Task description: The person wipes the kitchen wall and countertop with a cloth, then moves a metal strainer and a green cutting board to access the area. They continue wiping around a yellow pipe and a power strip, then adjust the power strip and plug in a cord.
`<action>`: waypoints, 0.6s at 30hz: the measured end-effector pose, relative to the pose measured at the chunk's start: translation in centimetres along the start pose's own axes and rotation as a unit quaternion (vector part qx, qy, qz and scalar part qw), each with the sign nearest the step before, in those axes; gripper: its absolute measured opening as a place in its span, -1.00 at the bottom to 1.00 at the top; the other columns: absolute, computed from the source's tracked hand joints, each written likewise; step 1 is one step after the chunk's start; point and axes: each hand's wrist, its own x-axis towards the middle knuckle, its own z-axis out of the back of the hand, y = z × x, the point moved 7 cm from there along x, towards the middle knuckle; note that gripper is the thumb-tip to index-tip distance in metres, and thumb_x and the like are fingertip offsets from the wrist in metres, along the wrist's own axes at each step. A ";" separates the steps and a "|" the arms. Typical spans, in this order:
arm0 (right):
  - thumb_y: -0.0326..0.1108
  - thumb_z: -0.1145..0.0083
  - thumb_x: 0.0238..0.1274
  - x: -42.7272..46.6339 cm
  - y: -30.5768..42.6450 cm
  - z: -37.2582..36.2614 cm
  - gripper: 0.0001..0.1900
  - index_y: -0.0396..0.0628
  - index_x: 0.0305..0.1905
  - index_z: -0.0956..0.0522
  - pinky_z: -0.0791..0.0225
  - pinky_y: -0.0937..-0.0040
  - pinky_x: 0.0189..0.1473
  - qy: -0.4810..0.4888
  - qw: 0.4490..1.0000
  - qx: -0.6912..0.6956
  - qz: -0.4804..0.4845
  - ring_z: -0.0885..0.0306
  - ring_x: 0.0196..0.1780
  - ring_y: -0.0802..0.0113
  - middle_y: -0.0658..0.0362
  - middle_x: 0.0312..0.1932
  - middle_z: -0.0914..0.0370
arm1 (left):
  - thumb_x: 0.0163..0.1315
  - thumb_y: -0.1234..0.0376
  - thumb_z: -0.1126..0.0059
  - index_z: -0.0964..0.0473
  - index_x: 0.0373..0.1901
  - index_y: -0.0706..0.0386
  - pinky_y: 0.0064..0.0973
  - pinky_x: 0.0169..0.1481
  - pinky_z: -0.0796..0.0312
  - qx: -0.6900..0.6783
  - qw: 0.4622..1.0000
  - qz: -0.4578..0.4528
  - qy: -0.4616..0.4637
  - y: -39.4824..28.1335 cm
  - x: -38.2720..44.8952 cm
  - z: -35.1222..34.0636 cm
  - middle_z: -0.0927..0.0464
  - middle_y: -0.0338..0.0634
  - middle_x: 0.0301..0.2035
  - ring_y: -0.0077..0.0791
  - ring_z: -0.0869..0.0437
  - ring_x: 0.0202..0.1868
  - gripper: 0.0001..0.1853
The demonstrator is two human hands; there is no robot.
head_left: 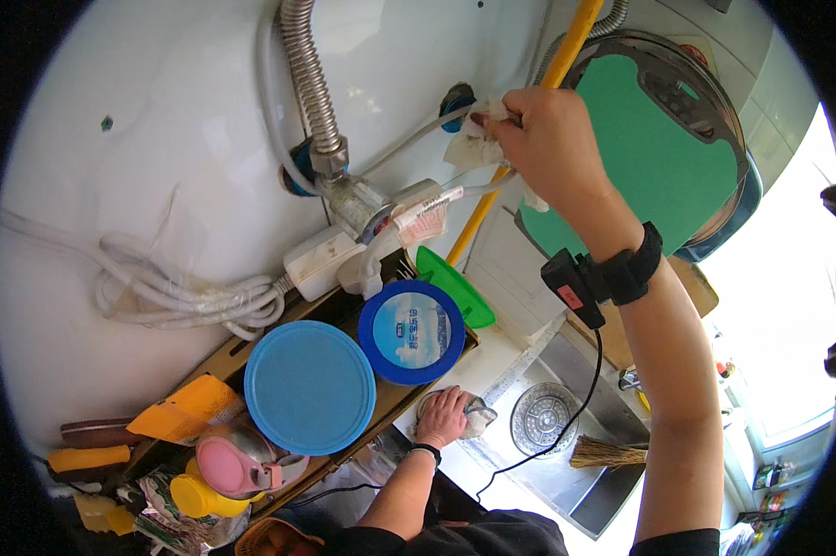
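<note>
My right hand [553, 139], raised at the tiled wall, pinches a thin, stained white wipe [477, 142] against a pale cable [418, 139], beside the yellow pipe [484, 215]. A black strap with a small device circles that wrist. Lower down, my left hand [443, 417] lies over a bunched grey cloth [479, 417] on the white counter beside the sink [598, 479], its fingers bent onto the fabric. To the left of my right hand, a braided metal hose [310, 76] joins a metal valve [355, 205] at the wall. Part of the wipe is hidden behind my fingers.
Below the valve are a white power strip [324, 260] and coiled cable [195, 299]. A brown rack [390, 417] holds a light blue lid [310, 387], a dark blue lid [411, 332] and a pink-lidded bottle [230, 462]. A green cutting board [668, 153] stands behind the right arm.
</note>
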 end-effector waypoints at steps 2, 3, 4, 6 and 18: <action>-0.27 -0.25 0.12 0.2 0.0 -0.1 -0.76 -0.26 -0.45 -0.62 -0.49 0.17 -0.32 -0.015 1.000 -0.011 0.011 -0.57 -0.43 -0.07 -0.12 -0.54 -0.55 | 0.16 0.23 -0.12 -0.41 0.15 0.16 -0.15 0.33 -0.23 -0.001 1.000 -0.004 -0.010 0.0 -0.1 0.1 -0.42 -0.01 0.16 -0.16 -0.38 0.27 -0.51; -0.30 -0.28 0.11 0.4 0.1 -0.2 -0.76 -0.28 -0.47 -0.58 -0.45 0.21 -0.39 -0.031 0.999 -0.014 0.017 -0.54 -0.49 -0.03 -0.11 -0.57 -0.53 | 0.16 0.23 -0.11 -0.41 0.15 0.16 -0.15 0.33 -0.23 -0.004 1.000 -0.002 -0.005 0.1 -0.1 0.0 -0.42 -0.01 0.16 -0.16 -0.38 0.27 -0.51; -0.33 -0.30 0.09 0.5 0.2 -0.2 -0.76 -0.31 -0.48 -0.54 -0.41 0.25 -0.46 -0.048 0.998 -0.016 0.023 -0.51 -0.55 0.01 -0.10 -0.60 -0.51 | 0.17 0.23 -0.10 -0.41 0.15 0.16 -0.15 0.33 -0.23 -0.005 1.000 -0.002 -0.005 0.1 -0.2 0.0 -0.42 -0.01 0.16 -0.16 -0.38 0.26 -0.51; -0.31 -0.30 0.09 1.3 0.7 -0.4 -0.75 -0.32 -0.43 -0.55 -0.43 0.26 -0.44 -0.064 0.991 -0.107 0.047 -0.55 -0.51 0.03 -0.11 -0.57 -0.53 | 0.19 0.23 -0.08 -0.41 0.15 0.16 -0.14 0.33 -0.22 -0.012 1.000 -0.001 -0.012 0.2 -0.3 0.2 -0.42 -0.01 0.15 -0.15 -0.38 0.26 -0.53; -0.35 -0.22 0.19 -0.7 2.9 -0.3 -0.89 -0.13 -0.28 -0.68 -0.49 0.23 -0.08 0.058 0.979 0.019 0.193 -0.58 -0.16 0.09 0.05 -0.22 -0.57 | 0.15 0.25 -0.12 -0.44 0.12 0.17 -0.13 0.33 -0.25 -0.033 0.999 0.006 -0.023 0.3 -0.2 0.5 -0.42 -0.01 0.14 -0.13 -0.40 0.24 -0.53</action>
